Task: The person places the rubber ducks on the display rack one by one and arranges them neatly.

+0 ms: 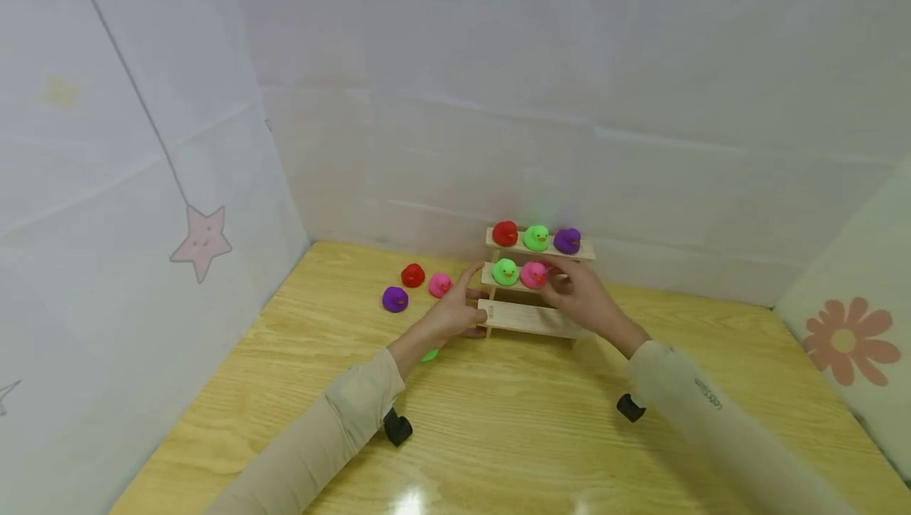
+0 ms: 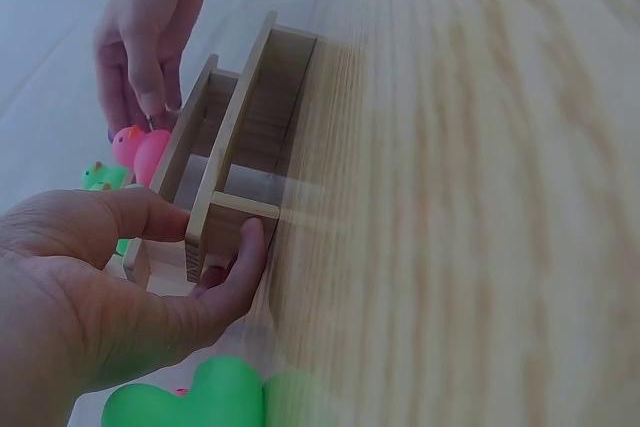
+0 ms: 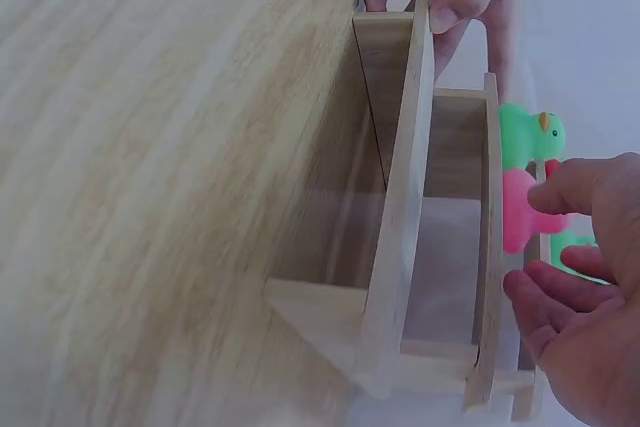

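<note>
A three-step wooden display stand (image 1: 530, 317) stands on the table. My left hand (image 1: 450, 316) grips the left end of its lowest step, thumb above and fingers beneath, as the left wrist view shows. On the middle step sit a green rubber duck (image 1: 505, 271) and, right of it, a pink rubber duck (image 1: 534, 274). My right hand (image 1: 585, 300) is at the pink duck's right side. Its thumb overlaps the duck in the right wrist view, and the other fingers (image 3: 560, 297) are loosely bent, apart from it. The top step holds red (image 1: 505, 233), green (image 1: 536, 238) and purple (image 1: 567, 241) ducks.
Left of the stand lie a red duck (image 1: 413, 275), a pink duck (image 1: 440, 285) and a purple duck (image 1: 395, 299). Another green duck (image 2: 195, 397) is mostly hidden by my left arm in the head view. White printed cloth (image 1: 455, 143) hangs behind the wooden table (image 1: 512, 428).
</note>
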Demonstrator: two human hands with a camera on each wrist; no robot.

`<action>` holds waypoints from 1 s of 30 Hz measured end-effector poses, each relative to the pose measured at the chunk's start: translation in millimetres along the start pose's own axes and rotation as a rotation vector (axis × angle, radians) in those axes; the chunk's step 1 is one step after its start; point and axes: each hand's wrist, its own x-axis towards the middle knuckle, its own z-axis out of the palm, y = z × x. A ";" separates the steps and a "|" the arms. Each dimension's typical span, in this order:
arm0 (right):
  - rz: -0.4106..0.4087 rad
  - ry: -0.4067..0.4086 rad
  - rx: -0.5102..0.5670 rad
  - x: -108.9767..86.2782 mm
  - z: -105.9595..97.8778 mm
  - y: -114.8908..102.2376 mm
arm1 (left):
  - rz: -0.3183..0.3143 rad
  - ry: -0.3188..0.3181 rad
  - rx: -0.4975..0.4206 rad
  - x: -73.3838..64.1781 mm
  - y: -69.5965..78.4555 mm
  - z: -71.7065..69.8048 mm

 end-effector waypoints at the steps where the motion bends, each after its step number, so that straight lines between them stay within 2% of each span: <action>1: 0.002 0.021 0.010 -5.1 -1.6 0.3 | -0.002 0.000 0.002 -0.3 0.0 0.3; 8: 0.044 0.194 0.030 -37.6 -14.2 14.7 | 0.000 0.013 0.034 -1.7 -1.4 0.4; 12: 0.094 0.248 0.055 -49.1 -24.6 27.1 | -0.005 0.012 0.030 0.1 -2.3 0.6; 14: 0.130 0.231 0.075 -52.1 -30.0 33.9 | -0.001 0.008 0.024 1.2 -2.5 1.2; 17: 0.193 0.148 0.123 -52.8 -34.4 44.3 | 0.006 0.002 0.021 1.4 -2.1 1.2; 22: 0.293 0.012 0.274 -52.0 -34.6 58.8 | 0.007 0.001 0.029 -0.7 -1.1 1.8; 25: 0.319 -0.017 0.321 -51.7 -32.5 66.1 | 0.011 0.006 0.037 -1.0 -0.3 2.6; 30: 0.326 -0.013 0.352 -51.0 -28.7 72.5 | 0.023 0.014 0.086 -2.7 2.3 3.8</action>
